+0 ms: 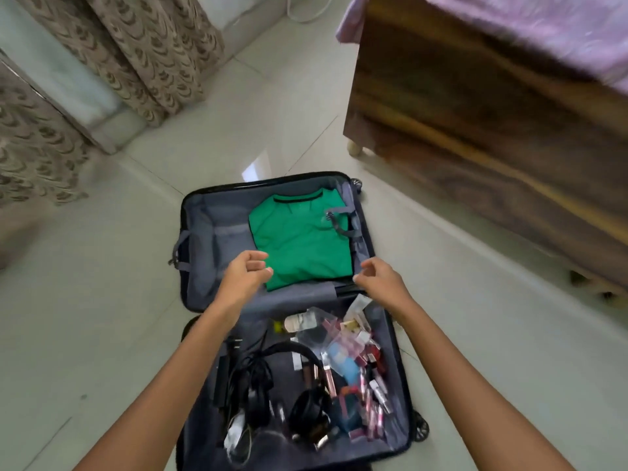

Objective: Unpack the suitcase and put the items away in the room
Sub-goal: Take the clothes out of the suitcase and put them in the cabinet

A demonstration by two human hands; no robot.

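Two suitcase (198,220) halves are lying open.
Far: green shirt (302,239); near: headphones (307,407), cosmetics (355,351). Left hand (243,278), right hand (380,282) are hovering slack-fingered, empty.

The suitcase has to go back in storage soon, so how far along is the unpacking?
Done: the suitcase lies open on the floor. In hand: the left hand and right hand hover at the folded green shirt, gripping nothing yet. Left: nearly everything; the shirt in the far half, and headphones, cables and cosmetics in the near half.
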